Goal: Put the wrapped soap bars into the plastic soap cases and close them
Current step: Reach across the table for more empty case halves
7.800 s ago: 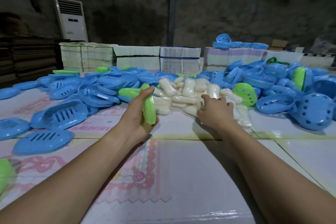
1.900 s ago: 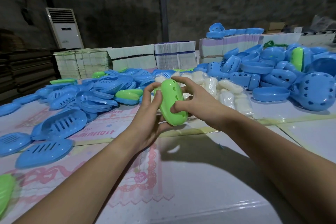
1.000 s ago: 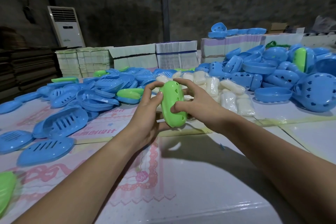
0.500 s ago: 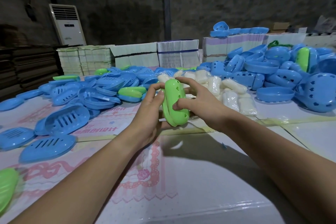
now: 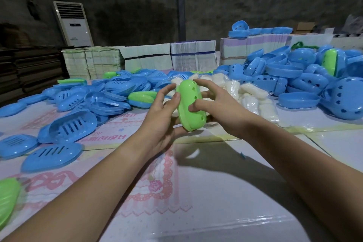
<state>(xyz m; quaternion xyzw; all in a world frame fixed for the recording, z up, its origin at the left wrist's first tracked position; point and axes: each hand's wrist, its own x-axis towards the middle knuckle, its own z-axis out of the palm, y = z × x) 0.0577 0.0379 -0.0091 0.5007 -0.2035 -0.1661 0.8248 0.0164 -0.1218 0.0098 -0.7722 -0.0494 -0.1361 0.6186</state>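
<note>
I hold a green plastic soap case (image 5: 189, 107) upright above the table, its two halves together. My left hand (image 5: 164, 119) cups it from the left and below, thumb on its left edge. My right hand (image 5: 213, 105) grips it from the right, thumb pressing its front and fingers over the top. Behind it lies a pile of wrapped white soap bars (image 5: 252, 92). Whether a bar is inside the case cannot be seen.
Blue case halves with slots (image 5: 70, 124) are heaped at the left, and blue halves with heart holes (image 5: 306, 84) at the right. A green half (image 5: 7, 200) sits at the left edge. Bundled paper stacks (image 5: 193, 55) line the back. The near table (image 5: 196, 202) has a printed cover.
The green case has turned a little in my hands, and its halves look pressed closer together than half a second ago. Both hands stay on it.
</note>
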